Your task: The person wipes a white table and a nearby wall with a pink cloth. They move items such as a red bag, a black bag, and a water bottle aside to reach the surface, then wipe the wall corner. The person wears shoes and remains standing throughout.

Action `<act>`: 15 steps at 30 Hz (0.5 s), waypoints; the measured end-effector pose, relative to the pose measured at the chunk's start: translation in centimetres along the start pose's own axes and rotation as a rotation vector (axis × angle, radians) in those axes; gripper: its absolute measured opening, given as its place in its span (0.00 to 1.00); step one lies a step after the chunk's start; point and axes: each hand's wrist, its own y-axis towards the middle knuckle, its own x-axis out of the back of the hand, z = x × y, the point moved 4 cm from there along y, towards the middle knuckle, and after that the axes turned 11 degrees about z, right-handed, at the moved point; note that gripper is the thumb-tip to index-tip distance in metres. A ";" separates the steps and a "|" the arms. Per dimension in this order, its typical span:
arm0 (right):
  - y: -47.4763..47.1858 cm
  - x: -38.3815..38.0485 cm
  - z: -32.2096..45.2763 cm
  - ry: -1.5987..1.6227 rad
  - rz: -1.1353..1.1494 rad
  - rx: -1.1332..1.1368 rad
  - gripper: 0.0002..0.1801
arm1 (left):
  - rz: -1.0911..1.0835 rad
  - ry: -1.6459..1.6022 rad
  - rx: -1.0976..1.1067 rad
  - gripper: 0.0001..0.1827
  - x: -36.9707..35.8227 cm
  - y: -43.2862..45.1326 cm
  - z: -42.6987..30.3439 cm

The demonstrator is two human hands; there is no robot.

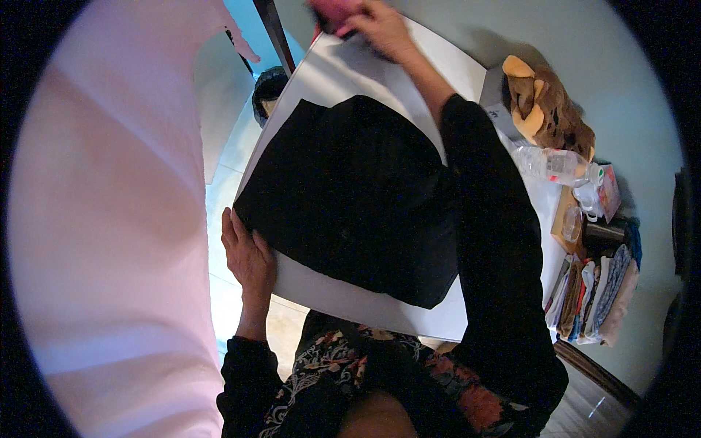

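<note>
A piece of black fabric [350, 208], perhaps a folded garment, lies spread over the white tabletop [350, 295]. My left hand [249, 254] rests at the table's left edge, fingers extended against the fabric's left corner. At the far end of the table, my right hand [383, 33] has its fingers around a pink object [337, 13]. That object is blurred and partly cut off by the top of the picture, so its kind is unclear. My right forearm reaches past the fabric's right side, and the black sleeve blends with it.
Pink bedding or drapery [120, 219] fills the left side. Along the wall on the right are a brown plush toy [553, 109], a clear plastic bottle [558, 164], a dark cup [605, 232] and a row of folded cloths [594, 298]. A dark round object [268, 90] stands beyond the table's left edge.
</note>
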 end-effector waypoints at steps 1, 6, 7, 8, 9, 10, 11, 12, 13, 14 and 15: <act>0.8 -2.6 0.5 -0.144 0.160 0.026 0.20 | -0.010 0.007 -0.006 0.26 0.0 0.0 -0.1; -2.1 -7.0 0.2 -0.503 0.420 0.029 0.24 | -0.052 0.051 -0.049 0.27 -0.1 0.0 0.1; -3.0 -5.8 -0.6 -0.523 0.468 -0.008 0.25 | -0.070 0.072 -0.073 0.27 -0.2 0.0 0.2; -4.1 -4.3 -1.3 -0.526 0.482 0.002 0.25 | -0.061 0.072 -0.047 0.28 -0.2 0.1 0.4; -5.6 -3.0 -2.2 -0.547 0.519 -0.078 0.26 | -0.059 0.037 -0.046 0.28 -0.3 0.2 0.5; -7.4 -1.8 -3.0 -0.547 0.522 -0.111 0.27 | -0.049 0.031 -0.030 0.28 -0.3 0.3 0.7; -9.3 -0.8 -3.6 -0.518 0.502 -0.105 0.28 | -0.056 0.036 -0.040 0.28 -0.2 0.4 0.6; -11.6 -0.3 -4.3 -0.493 0.443 -0.215 0.29 | -0.043 0.028 -0.013 0.28 -0.2 0.4 0.6; -13.4 0.2 -4.7 -0.489 0.410 -0.223 0.30 | -0.032 0.025 0.015 0.29 -0.1 0.4 0.7; -15.4 0.3 -4.9 -0.454 0.351 -0.228 0.31 | -0.040 0.041 0.001 0.29 -0.1 0.5 0.5; -17.3 0.4 -5.5 -0.444 0.342 -0.330 0.31 | -0.047 0.058 -0.014 0.29 0.0 0.5 0.4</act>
